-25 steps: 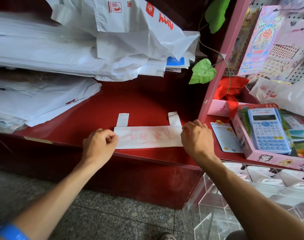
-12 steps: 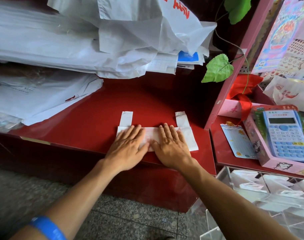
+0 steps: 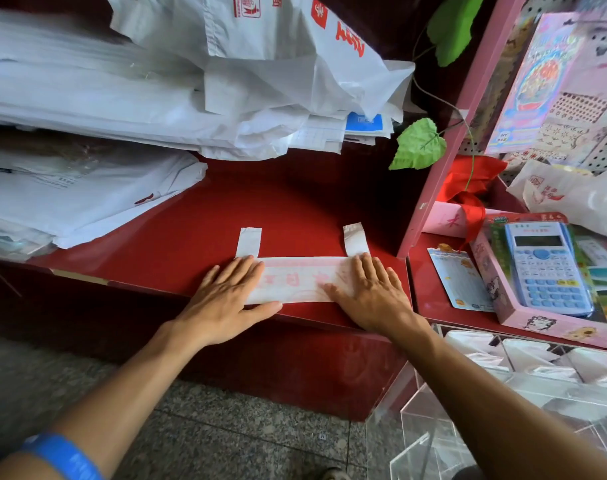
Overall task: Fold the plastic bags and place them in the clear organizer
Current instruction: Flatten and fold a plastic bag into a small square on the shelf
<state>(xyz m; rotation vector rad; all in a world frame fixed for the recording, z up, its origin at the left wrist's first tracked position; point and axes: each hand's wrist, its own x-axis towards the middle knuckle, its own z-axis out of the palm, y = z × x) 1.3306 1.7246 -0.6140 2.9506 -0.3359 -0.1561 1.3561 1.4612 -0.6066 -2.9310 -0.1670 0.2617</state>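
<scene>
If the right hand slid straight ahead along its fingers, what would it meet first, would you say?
Probably the right white handle strip of the folded plastic bag, just beyond the right hand; past it, bare red shelf.

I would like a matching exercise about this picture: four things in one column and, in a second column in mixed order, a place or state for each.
Things:
1. folded plastic bag
2. calculator
3. green leaf
4. clear organizer

Places or states:
A. hangs on a thin stem beside the pink shelf post
B. lies in a pink box at the right
C. pressed flat on the red counter by the left hand and right hand
D. stands low at the right, below the counter's edge

Pairs: 1-C, 2-B, 3-A, 4-D
</scene>
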